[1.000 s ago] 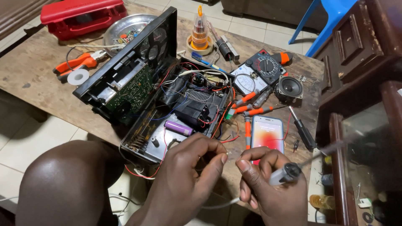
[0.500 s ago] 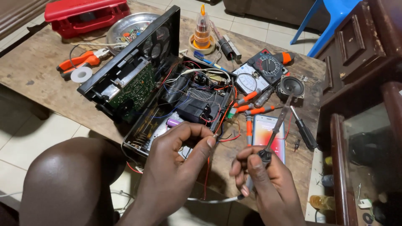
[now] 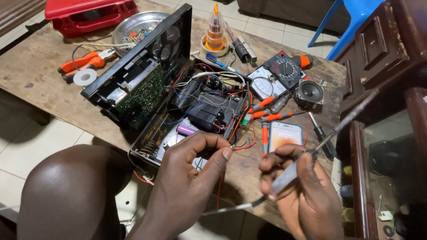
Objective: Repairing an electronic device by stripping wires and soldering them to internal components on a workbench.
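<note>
My left hand (image 3: 191,178) pinches thin red and black wires (image 3: 240,146) that come out of the opened black radio case (image 3: 209,111). The case lies on the wooden table (image 3: 40,66), with its lid and green circuit board (image 3: 142,91) tipped up to the left. A purple battery cell (image 3: 186,130) lies inside, just above my left fingers. My right hand (image 3: 307,200) grips a soldering iron (image 3: 342,126) by its handle. The tip points up and to the right, away from the wires. The iron's cable (image 3: 231,208) runs leftwards under both hands.
A phone (image 3: 284,135), orange screwdrivers (image 3: 267,103), a multimeter (image 3: 278,75) and a loose speaker (image 3: 310,93) lie right of the case. Orange pliers (image 3: 82,63), a white roll (image 3: 84,77), a metal bowl (image 3: 133,22) and a red toolbox (image 3: 89,13) sit at left. A wooden cabinet (image 3: 387,49) stands right.
My right hand has swung the soldering iron so its tip now points up and to the right. My left hand keeps its pinch on the wires.
</note>
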